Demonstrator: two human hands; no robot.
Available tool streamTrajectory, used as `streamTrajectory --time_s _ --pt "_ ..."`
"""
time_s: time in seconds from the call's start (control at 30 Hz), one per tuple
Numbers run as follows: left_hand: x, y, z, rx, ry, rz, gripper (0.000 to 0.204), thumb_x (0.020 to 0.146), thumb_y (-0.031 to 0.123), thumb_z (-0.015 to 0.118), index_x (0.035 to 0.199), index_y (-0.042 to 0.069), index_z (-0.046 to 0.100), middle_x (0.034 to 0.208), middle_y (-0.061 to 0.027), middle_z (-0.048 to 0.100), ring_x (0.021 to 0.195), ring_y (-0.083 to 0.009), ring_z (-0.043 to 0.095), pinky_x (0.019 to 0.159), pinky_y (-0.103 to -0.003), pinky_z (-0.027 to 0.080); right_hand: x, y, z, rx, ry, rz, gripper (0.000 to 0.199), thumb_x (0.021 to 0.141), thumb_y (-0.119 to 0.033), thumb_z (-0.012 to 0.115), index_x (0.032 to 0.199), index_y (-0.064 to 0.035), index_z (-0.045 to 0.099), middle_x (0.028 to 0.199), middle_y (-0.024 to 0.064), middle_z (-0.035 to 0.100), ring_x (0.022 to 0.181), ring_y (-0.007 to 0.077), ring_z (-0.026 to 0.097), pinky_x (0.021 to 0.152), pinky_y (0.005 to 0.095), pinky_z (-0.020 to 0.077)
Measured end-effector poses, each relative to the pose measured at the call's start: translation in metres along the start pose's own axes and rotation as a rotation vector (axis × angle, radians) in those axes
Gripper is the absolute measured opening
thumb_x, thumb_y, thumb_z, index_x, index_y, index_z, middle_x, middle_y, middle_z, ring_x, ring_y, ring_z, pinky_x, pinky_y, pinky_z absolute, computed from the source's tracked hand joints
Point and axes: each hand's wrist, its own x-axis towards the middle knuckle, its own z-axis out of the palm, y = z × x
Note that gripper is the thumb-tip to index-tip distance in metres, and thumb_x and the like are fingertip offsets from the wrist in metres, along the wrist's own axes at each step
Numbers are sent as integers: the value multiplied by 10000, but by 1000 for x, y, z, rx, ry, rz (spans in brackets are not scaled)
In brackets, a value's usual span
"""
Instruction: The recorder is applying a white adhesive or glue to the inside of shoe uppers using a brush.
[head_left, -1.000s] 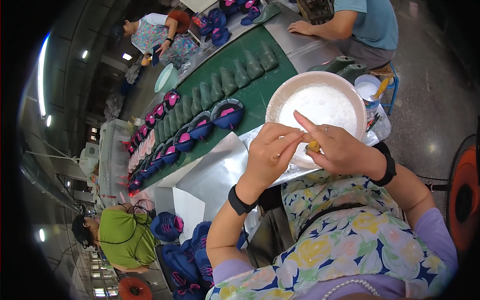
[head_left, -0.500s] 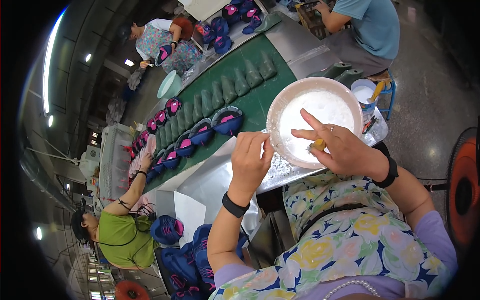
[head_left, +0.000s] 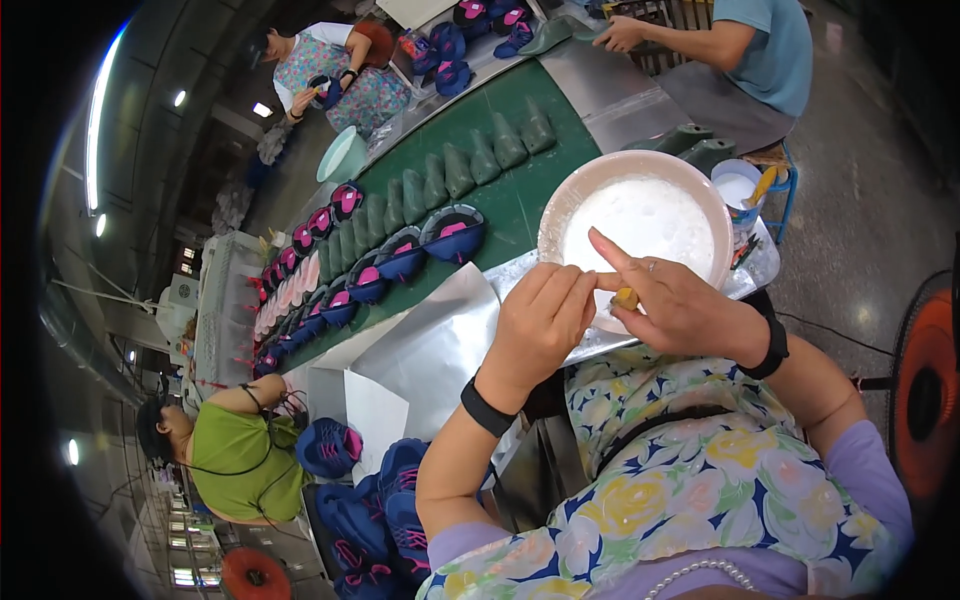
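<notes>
The tool [head_left: 625, 299] is yellow, the basin [head_left: 549, 222] pale pink, the work surface [head_left: 510, 200] green, the apron [head_left: 650, 490] multicoloured floral.

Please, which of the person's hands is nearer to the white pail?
Right. The right hand is by the bowl, left of the pail; the left hand is farther left.

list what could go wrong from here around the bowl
The yellow object in the right hand might slip into the bowl, since the hands are right by its near rim. The bowl also sits close to the metal surface's edge, so a bump could spill its white contents.
</notes>
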Motion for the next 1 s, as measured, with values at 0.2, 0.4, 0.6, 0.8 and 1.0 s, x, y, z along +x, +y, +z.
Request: streamTrajectory --time_s 0.2,0.4,0.6,0.8,1.0 --pt "-10 -20 12 30 79 -133 255 698 -96 707 912 8 617 878 -123 623 766 -282 611 659 -371 502 -1 16 0 76 20 54 863 809 -5 645 1534 49 181 1163 110 705 788 303 660 736 382 521" --pt "-66 -56 21 63 -58 -368 164 765 -44 702 894 19 624 816 -118 641 741 -281 631 649 -363 503 -2 34 -6 383 34 278 834 865 -2 624 1555 6 155 1238 87 690 809 173 652 793 303 513" --pt "-154 -82 46 -227 -155 -645 378 696 -128 469 959 15 701 962 -191 699 927 -377 647 836 -445 525 2 64 6 630 150 557 350 947 -43 596 1293 11 581 1377 124 565 1078 168 631 951 297 497" --pt "-165 -100 40 -394 -197 -980 277 801 -57 540 1031 -16 688 862 -213 695 813 -380 671 780 -437 539 -3 89 16 511 76 646 433 988 -180 613 1374 -30 487 1128 72 705 1020 127 641 891 254 488" --pt "-237 -148 -68 -13 -131 -968 350 789 -30 580 1127 -16 667 1050 -182 697 962 -318 679 834 -400 534 6 95 31 494 -34 594 434 998 -203 610 1379 -37 486 1141 66 700 1041 117 630 909 252 477"
